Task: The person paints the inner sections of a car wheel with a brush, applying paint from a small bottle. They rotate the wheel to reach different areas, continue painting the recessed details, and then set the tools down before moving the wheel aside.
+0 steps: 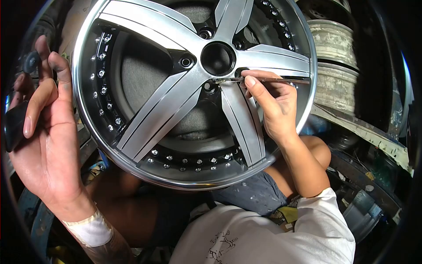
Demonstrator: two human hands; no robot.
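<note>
A large alloy wheel rim [170, 105] with silver spokes, black recesses and a polished lip fills the upper middle. My right hand [274, 99] pinches a thin paintbrush [292, 81] with a long dark handle. The brush tip meets the spoke surface by a lug hole, just below the round centre bore [217, 58]. At the far left my left hand [50, 132] is raised beside the rim, palm up, with a white wrap around its wrist. Its curled fingers hold a small black object [16, 125] whose kind I cannot tell.
Two worn, paint-spattered wheels [332, 66] are stacked at the upper right. A pale, chipped metal edge [362, 132] runs below them. Grey cloth [248, 193] and bare knees lie under the rim. A clear plastic container [361, 215] stands at the lower right.
</note>
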